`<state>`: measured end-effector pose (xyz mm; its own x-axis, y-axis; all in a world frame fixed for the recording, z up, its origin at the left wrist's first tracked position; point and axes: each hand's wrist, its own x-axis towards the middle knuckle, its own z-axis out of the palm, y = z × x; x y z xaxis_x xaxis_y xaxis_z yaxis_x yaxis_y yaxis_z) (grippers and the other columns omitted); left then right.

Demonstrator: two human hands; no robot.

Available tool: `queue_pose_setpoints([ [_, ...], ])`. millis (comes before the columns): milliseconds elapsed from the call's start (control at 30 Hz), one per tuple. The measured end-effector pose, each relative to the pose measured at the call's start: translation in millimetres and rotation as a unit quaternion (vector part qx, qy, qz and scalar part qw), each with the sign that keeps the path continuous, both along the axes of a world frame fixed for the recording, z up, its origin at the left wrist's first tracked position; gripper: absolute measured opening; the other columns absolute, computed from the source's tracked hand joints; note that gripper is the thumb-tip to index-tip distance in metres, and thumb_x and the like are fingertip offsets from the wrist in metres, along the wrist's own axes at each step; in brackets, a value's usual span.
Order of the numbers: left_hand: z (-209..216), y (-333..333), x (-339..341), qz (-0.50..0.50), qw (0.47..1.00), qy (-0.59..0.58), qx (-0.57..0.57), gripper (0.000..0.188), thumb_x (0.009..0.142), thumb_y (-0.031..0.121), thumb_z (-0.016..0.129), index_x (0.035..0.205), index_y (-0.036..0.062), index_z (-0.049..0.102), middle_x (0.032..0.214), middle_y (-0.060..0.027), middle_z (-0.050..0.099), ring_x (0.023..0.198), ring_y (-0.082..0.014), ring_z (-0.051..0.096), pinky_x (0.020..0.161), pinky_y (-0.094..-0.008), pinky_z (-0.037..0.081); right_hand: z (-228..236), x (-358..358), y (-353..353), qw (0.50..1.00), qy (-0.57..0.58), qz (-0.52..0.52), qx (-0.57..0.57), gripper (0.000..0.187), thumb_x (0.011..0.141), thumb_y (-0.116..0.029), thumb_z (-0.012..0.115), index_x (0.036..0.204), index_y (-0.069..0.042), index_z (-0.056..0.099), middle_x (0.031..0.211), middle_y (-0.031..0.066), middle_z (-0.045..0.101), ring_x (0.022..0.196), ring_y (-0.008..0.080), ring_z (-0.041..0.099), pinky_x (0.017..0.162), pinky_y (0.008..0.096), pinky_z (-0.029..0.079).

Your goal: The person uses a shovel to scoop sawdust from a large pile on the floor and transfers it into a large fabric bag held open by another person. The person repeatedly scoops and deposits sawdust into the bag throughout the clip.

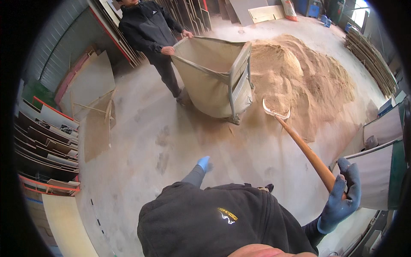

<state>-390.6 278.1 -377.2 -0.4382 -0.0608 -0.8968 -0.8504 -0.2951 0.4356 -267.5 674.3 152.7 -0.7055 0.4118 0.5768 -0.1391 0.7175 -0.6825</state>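
Note:
My right hand (342, 199), in a blue-grey glove, is closed around the upper end of a shovel's long wooden handle (310, 156). The pale shovel head (276, 112) points away from me, at the near edge of a big heap of tan, sawdust-like powder (299, 77). My left hand (204, 163), gloved in lighter blue, hangs in front of my body away from the shovel; its fingers are blurred. Beyond it stands a beige fabric cart (205, 92) on a metal tube frame, with some tan powder inside. Another person (147, 32) in dark clothes grips the cart's far-left rim with both hands.
Racks of sheet boards (47, 145) line the left side, and a leaning panel (94, 81) stands farther back. Stacked boards (370, 60) lie at the far right. White-sided bins (379, 167) stand near my right arm. Dust covers the concrete floor (128, 184).

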Motion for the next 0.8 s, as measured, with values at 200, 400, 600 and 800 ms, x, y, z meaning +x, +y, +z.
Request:
queue_pose_setpoints([
  [200,26,27,-15,-0.039,0.999,-0.007,0.023,0.059,0.097,0.039,0.049,0.140,0.0022,0.037,0.134,-0.0268,0.050,0.115,-0.0402,0.058,0.096,-0.0527,0.048,-3,-3,-4,1.000,0.012,0.012,0.002,0.036,0.091,-0.001,0.056,0.125,0.011,0.053,0.111,0.0246,0.067,0.105,0.0294,0.066,0.094,0.0386,0.050],
  [400,24,12,-8,-0.043,0.999,-0.014,0.007,0.061,0.096,0.040,0.050,0.141,0.0012,0.035,0.137,-0.0284,0.047,0.119,-0.0417,0.055,0.098,-0.0529,0.046,-2,-4,-6,1.000,0.010,0.019,0.014,0.035,0.091,0.000,0.057,0.124,0.011,0.053,0.109,0.0245,0.067,0.104,0.0296,0.067,0.094,0.0386,0.050],
  [600,5,4,-7,-0.021,0.999,-0.030,0.011,0.062,0.096,0.040,0.050,0.141,0.0013,0.032,0.137,-0.0290,0.046,0.119,-0.0428,0.055,0.098,-0.0535,0.046,1,-6,-10,0.999,0.012,0.040,-0.002,0.035,0.089,0.001,0.059,0.123,0.011,0.054,0.108,0.0249,0.067,0.101,0.0292,0.067,0.092,0.0392,0.052],
  [800,9,19,-20,-0.024,1.000,-0.020,0.001,0.059,0.097,0.040,0.048,0.140,0.0025,0.034,0.134,-0.0284,0.049,0.115,-0.0419,0.057,0.096,-0.0534,0.048,2,-8,-11,0.998,0.010,0.053,0.014,0.036,0.089,0.001,0.059,0.123,0.011,0.054,0.107,0.0262,0.067,0.102,0.0297,0.067,0.091,0.0400,0.052],
])
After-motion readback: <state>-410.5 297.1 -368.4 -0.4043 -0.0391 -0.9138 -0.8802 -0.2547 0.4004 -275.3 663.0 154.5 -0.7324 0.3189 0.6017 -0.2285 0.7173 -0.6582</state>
